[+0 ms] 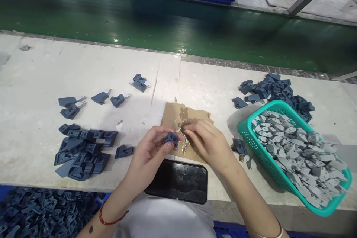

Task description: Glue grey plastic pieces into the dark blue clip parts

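The small dark-blue plastic part [171, 139] sits pinched in the grip of the left hand [150, 152], its open end turned toward the right hand [208, 143], whose fingertips [187, 130], closed on something too small to tell, nearly touch it over the cardboard scrap [178, 113] on the worktop [83, 67].

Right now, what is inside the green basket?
The green basket is heaped with small grey plastic pieces, loose and overlapping. The pile covers the basket's floor, so whatever lies deeper cannot be seen.
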Action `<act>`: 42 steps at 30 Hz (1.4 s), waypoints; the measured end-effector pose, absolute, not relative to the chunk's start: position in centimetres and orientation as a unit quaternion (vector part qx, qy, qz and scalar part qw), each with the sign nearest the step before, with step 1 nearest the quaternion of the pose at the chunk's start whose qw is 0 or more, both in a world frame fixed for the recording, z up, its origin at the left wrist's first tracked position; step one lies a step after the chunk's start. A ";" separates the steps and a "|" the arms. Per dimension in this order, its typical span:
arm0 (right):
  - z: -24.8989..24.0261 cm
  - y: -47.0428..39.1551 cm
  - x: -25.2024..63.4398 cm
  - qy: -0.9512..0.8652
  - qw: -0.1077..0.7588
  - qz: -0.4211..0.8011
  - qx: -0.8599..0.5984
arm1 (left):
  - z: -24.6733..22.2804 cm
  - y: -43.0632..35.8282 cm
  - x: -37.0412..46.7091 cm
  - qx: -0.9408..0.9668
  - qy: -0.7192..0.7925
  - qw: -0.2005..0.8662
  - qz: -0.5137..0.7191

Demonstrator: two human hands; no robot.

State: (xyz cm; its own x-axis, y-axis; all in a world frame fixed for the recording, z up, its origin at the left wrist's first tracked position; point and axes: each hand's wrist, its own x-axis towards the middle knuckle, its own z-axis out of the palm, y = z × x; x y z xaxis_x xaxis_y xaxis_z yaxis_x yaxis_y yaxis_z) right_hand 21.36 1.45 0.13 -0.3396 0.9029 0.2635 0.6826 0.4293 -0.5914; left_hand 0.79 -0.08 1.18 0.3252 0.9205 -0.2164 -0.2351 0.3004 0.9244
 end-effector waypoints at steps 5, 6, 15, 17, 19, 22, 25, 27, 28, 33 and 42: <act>-0.1 1.4 21.4 -0.767 0.320 0.221 -0.510 | 1.1 -0.2 0.9 0.447 0.412 0.686 0.400; -0.1 1.4 21.4 -0.763 0.319 0.230 -0.513 | 1.0 -0.2 0.9 0.453 0.413 0.683 0.397; 0.9 0.4 20.8 -0.568 0.480 0.371 -0.556 | 0.6 -0.4 0.6 0.496 0.395 0.658 0.406; 1.2 0.2 20.5 -0.551 0.503 0.402 -0.531 | 0.5 -0.4 0.6 0.497 0.404 0.662 0.390; 1.5 0.1 20.2 -0.537 0.520 0.430 -0.507 | 0.5 -0.5 0.7 0.501 0.415 0.658 0.381; 1.6 -0.1 19.9 -0.526 0.530 0.449 -0.491 | 0.5 -0.6 0.7 0.514 0.425 0.643 0.376; 1.6 -0.2 20.0 -0.529 0.530 0.442 -0.494 | 0.6 -0.5 0.7 0.517 0.427 0.642 0.372; 1.5 -0.2 20.1 -0.532 0.530 0.430 -0.501 | 0.7 -0.4 0.7 0.504 0.425 0.648 0.382; 1.5 -0.1 20.3 -0.532 0.531 0.424 -0.505 | 0.8 -0.3 0.7 0.495 0.425 0.649 0.391; 1.1 -0.1 20.8 -0.527 0.528 0.415 -0.521 | 0.8 0.2 0.6 0.461 0.420 0.649 0.435; 1.2 0.0 20.5 -0.505 0.535 0.447 -0.508 | 0.3 0.5 0.3 0.382 0.389 0.713 0.441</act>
